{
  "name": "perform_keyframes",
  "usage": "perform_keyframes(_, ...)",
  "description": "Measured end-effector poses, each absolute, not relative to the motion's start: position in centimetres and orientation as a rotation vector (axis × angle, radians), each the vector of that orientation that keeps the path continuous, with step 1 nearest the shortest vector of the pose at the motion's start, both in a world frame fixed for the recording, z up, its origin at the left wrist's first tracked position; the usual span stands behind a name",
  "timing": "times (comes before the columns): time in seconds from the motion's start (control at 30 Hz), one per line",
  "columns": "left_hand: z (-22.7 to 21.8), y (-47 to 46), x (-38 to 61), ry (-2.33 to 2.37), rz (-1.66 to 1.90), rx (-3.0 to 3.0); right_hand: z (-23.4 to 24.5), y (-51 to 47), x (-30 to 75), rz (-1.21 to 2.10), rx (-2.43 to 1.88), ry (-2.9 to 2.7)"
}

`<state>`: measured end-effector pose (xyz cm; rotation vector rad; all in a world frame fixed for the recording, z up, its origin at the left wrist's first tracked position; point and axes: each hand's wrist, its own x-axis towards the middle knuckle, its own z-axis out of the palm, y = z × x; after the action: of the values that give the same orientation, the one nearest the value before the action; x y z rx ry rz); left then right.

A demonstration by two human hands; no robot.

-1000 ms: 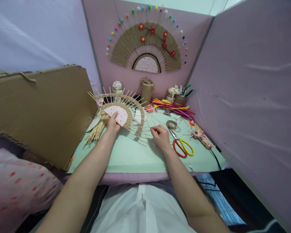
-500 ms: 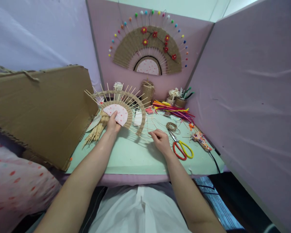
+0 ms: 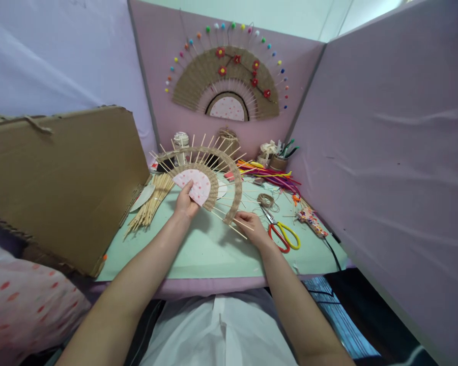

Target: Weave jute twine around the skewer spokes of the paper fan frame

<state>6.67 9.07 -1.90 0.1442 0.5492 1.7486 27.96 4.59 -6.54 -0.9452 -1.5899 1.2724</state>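
My left hand [image 3: 186, 201] grips a half-round fan of thin sticks, its thumb flat on the fan's white half-circle with pink spots [image 3: 198, 187]. Around that half-circle runs a woven twine band [image 3: 213, 184], and farther out a second, narrower twine band [image 3: 238, 190] crosses the spread sticks. The stick tips stick out past it. My right hand [image 3: 250, 227] is at the lower right end of the outer band, fingers pinched together behind the end sticks. What lies between those fingertips is hidden.
Scissors [image 3: 284, 237] with red and yellow handles lie right of my right hand, by a twine coil [image 3: 266, 200]. A stick bundle [image 3: 149, 206] and a cardboard sheet [image 3: 61, 183] are at left. Pipe cleaners [image 3: 269, 175] lie behind. A finished fan [image 3: 198, 76] hangs on the back panel.
The fan and my left hand have shifted a little right. My right hand, apart from the band before, is now at the fan's lower right end. The view has turned slightly.
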Motion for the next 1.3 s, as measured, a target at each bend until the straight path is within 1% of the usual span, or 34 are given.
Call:
perform_keyframes(0.2,0.1,8.0,9.5,0.457,1.671,0.212,-6.1,4.9,28.0,1.454,-0.730,-1.202)
perform_keyframes(0.27,-0.2,6.9,11.1,0.423,1.536,0.262,-5.8,4.9,28.1,1.449,-0.654,-1.147)
perform_keyframes(0.33,-1.1,5.7,12.6,0.399,1.285,0.325,-5.5,4.9,28.2,1.434,-0.618,-1.144)
perform_keyframes(0.4,-1.9,5.0,13.6,0.401,1.184,0.358,-5.4,4.8,28.3,1.431,-0.598,-1.141)
perform_keyframes(0.6,-2.0,4.7,12.7,0.387,1.168,0.570,-5.8,5.0,28.4,1.484,-0.576,-1.143)
perform_keyframes(0.77,-2.0,4.3,11.4,0.432,1.221,0.649,-6.6,4.8,28.4,1.405,-0.687,-1.289)
perform_keyframes(0.87,-2.0,4.3,10.8,0.444,1.292,0.649,-6.5,4.6,28.3,1.308,-0.725,-1.367)
perform_keyframes(1.07,-1.8,4.7,10.0,0.428,1.395,0.648,-6.0,4.1,28.1,0.951,-0.841,-1.468)
perform_keyframes(1.3,-1.8,4.8,9.8,0.486,1.377,0.671,-6.9,3.3,28.4,0.833,-0.888,-1.474)
